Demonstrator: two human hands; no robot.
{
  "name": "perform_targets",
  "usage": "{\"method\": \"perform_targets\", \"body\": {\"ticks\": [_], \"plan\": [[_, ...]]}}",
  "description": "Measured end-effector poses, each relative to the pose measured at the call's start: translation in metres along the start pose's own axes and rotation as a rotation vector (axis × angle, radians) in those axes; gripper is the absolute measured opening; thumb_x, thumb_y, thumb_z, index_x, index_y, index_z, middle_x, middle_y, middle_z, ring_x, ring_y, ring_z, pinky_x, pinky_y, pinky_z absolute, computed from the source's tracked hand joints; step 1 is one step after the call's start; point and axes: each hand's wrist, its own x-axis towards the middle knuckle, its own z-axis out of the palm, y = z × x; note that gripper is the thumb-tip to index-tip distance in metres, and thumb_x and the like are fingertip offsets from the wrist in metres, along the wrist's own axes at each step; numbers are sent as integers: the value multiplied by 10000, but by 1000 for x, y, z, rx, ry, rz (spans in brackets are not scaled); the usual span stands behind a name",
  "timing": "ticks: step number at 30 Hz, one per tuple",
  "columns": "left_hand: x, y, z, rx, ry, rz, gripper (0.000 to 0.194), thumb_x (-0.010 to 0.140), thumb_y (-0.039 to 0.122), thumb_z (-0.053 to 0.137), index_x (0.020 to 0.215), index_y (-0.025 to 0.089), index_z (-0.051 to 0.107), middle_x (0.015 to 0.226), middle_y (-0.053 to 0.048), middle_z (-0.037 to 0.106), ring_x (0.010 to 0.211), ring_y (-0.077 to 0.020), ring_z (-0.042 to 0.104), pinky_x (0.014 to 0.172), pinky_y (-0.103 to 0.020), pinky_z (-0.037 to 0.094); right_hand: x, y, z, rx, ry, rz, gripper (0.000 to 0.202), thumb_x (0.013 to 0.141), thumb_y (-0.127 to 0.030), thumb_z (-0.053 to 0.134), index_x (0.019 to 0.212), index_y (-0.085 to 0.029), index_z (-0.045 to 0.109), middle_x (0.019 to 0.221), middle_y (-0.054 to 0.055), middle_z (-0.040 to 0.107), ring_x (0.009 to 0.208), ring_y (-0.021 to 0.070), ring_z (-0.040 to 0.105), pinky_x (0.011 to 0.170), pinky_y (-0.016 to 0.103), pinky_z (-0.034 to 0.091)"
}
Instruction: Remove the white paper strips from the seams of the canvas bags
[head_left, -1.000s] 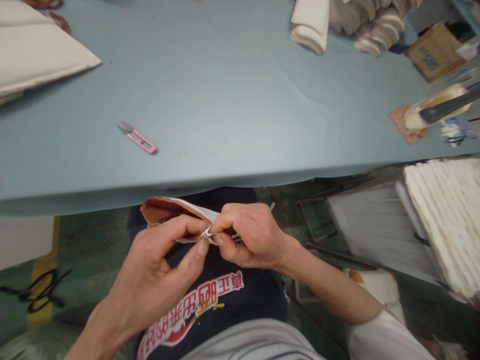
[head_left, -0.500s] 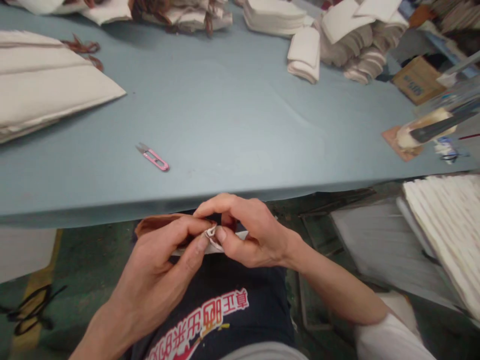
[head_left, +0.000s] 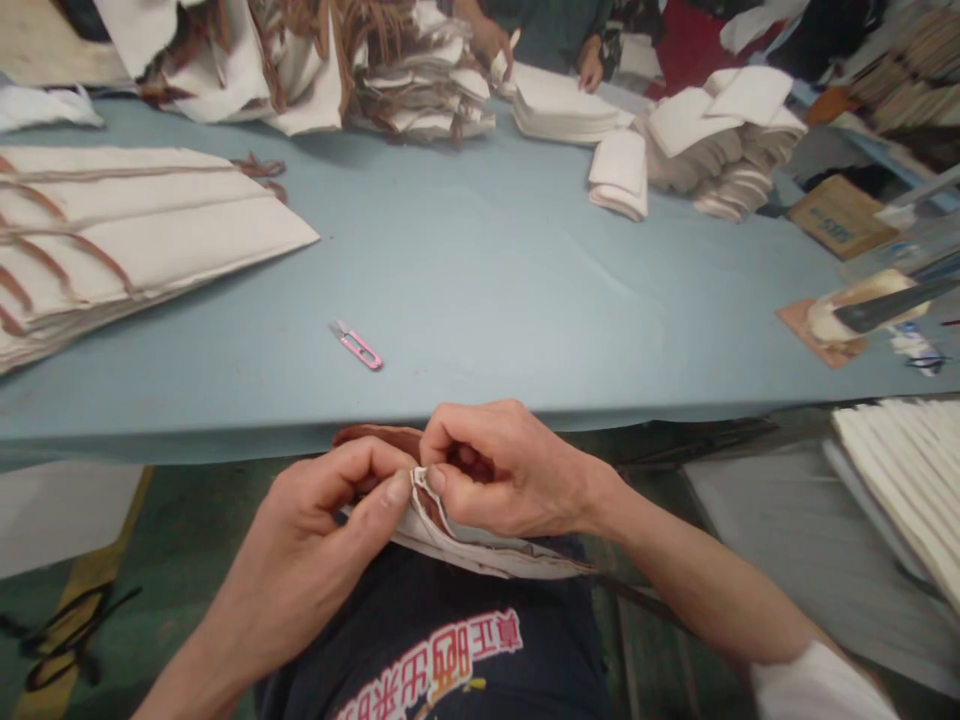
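My left hand (head_left: 330,530) pinches the edge of a white and brown cloth piece (head_left: 480,552) between thumb and forefinger. Right beside it, my right hand (head_left: 510,470) grips the same edge, its fingertips nearly touching those of the left. The cloth hangs over my lap below the table's front edge, and part of it lies hidden behind the hands. On the blue-green table (head_left: 480,300), pink thread snips (head_left: 360,348) lie a little beyond my hands.
Layered white cloth with brown strips (head_left: 172,215) lies at the left. More cloth piles (head_left: 420,80) and folded white pieces (head_left: 562,105) stand at the back, where another person's hands (head_left: 590,65) show. A cardboard box (head_left: 840,215) is at the right.
The view has tilted up, bringing the other person's hands into sight. More of the held cloth now shows below my right hand, whose fingers have curled in closer.
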Motion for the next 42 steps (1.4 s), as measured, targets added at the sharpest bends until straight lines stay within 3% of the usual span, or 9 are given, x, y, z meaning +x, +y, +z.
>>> {"method": "perform_targets", "body": {"ticks": [6, 12, 18, 21, 27, 33, 37, 42], "plan": [[-1, -3, -10, -154, -147, -151, 237, 903, 402, 720, 765, 227, 799, 704, -10, 763, 631, -153, 658, 568, -185, 505, 0, -1, 6, 49, -31, 62, 96, 827, -110, 553, 792, -199, 545, 600, -111, 447, 514, 57, 389, 517, 198, 299], [0, -11, -11, -198, -176, -209, 264, 913, 445, 743, 804, 214, 811, 728, -7, 757, 656, -138, 628, 597, -179, 484, 3, 2, 6, 54, -67, 80, 93, 856, -122, 559, 803, -198, 545, 613, -102, 466, 535, 62, 405, 539, 208, 304], [-4, -13, -7, -251, -175, -208, 172, 896, 379, 781, 833, 220, 803, 770, 6, 772, 699, -135, 659, 649, -177, 513, -1, 5, 3, 117, -79, 112, 82, 905, -188, 587, 825, -196, 569, 632, -97, 492, 515, 59, 408, 509, 198, 328], [-5, -11, -6, -251, -171, -178, 149, 896, 350, 781, 817, 225, 795, 776, 11, 764, 700, -129, 663, 652, -171, 519, -5, 4, 1, 81, -66, 55, 76, 883, -213, 639, 836, -194, 584, 682, -82, 545, 535, 58, 436, 514, 190, 360], [-2, -9, -3, -163, -147, -152, 211, 921, 390, 737, 786, 243, 805, 808, -7, 765, 731, -156, 703, 599, -191, 511, -10, -2, -3, -217, 81, -147, 60, 890, -188, 684, 904, -170, 628, 879, 15, 695, 712, 94, 571, 631, 214, 438], [-7, -4, 7, 19, 37, 8, 177, 934, 293, 704, 776, 282, 785, 849, 55, 798, 736, -116, 730, 610, -155, 520, -17, -16, -5, -486, 81, -119, 136, 952, -122, 603, 858, -168, 691, 767, -5, 714, 656, 99, 604, 607, 226, 411], [-15, -4, 16, 187, 108, 154, 141, 953, 205, 668, 869, 278, 755, 831, 90, 794, 676, -77, 708, 641, -151, 513, -23, -21, -7, -428, 57, 3, 140, 950, -90, 637, 844, -147, 709, 730, -19, 708, 602, 76, 574, 588, 201, 403], [-19, -10, 26, 306, 73, 277, 138, 1024, 190, 605, 944, 233, 709, 862, 48, 775, 746, -90, 724, 722, -200, 522, -31, -23, -9, -306, 46, 140, 94, 917, -54, 723, 861, -126, 748, 690, -43, 689, 572, 54, 547, 572, 172, 391]]}}
